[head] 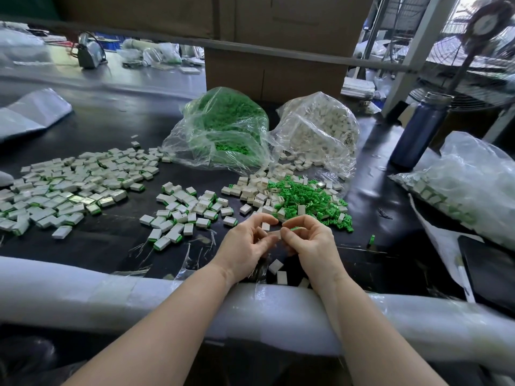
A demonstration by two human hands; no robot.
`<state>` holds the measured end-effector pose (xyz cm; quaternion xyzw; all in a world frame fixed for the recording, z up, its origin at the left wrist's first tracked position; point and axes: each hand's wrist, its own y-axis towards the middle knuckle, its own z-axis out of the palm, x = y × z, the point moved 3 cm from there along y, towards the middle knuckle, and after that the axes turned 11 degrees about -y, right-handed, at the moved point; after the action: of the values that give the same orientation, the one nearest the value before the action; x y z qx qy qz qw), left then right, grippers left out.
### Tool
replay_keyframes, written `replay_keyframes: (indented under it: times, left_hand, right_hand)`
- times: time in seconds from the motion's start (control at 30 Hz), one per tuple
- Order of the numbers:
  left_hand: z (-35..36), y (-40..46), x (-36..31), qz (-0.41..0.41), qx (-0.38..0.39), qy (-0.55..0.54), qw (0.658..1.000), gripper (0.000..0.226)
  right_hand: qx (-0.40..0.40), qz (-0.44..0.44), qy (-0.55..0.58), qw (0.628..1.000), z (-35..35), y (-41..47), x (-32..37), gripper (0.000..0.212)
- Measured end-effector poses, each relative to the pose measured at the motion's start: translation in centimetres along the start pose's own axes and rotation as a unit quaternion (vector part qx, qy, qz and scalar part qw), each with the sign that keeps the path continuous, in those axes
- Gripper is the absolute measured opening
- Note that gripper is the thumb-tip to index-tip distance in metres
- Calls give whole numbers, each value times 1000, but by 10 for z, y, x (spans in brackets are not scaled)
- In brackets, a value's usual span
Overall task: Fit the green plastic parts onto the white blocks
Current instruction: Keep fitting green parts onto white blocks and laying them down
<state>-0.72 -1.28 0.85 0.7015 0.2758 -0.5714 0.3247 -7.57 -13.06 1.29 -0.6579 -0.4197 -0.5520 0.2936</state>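
Fingers [271, 240] of both hands pinching a white block [274, 234], green part [294, 228] in right, loose pile [301, 196] just behind, blue bottle [418, 132] far right

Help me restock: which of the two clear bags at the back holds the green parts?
The left bag, showing solid green through the plastic. The right bag beside it is filled with white blocks.

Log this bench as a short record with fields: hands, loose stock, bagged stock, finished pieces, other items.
left hand: left hand pinches a white block
right hand: right hand pinches a green part beside that block
loose stock: green parts pile, mixed with white blocks
bagged stock: bag of green parts; bag of white blocks
finished pieces: fitted blocks spread at left; smaller cluster mid-table
other items: blue bottle, right
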Motion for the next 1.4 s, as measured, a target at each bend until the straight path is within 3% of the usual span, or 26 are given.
replay_keyframes:
  times: [0.1, 0.27, 0.63, 0.9, 1.13, 1.4]
  left_hand:
    - [0, -1, 1, 13, 4, 29, 999, 24]
    - [-1, 1, 1, 25, -22, 39, 999, 8]
    - [-4, -1, 1, -36, -5, -7, 999, 14]
    - [-2, -3, 0, -22, -1, 38, 999, 14]
    - [-3, -2, -2, -11, -21, 21, 999, 6]
    - [-2, -2, -4, -9, -8, 2, 1000, 14]
  right_hand:
    - [-6, -3, -13, 1000, 0, 1, -1, 11]
    - [1, 1, 3, 1000, -2, 0, -2, 11]
    - [11, -14, -56, 998, 2, 0, -1, 14]
    - [32, -12, -58, 998, 4, 1, -1, 13]
    - [25, -33, -42, 998, 2, -1, 1, 13]
    - [16, -35, -32, 999, 1, 0, 1, 7]
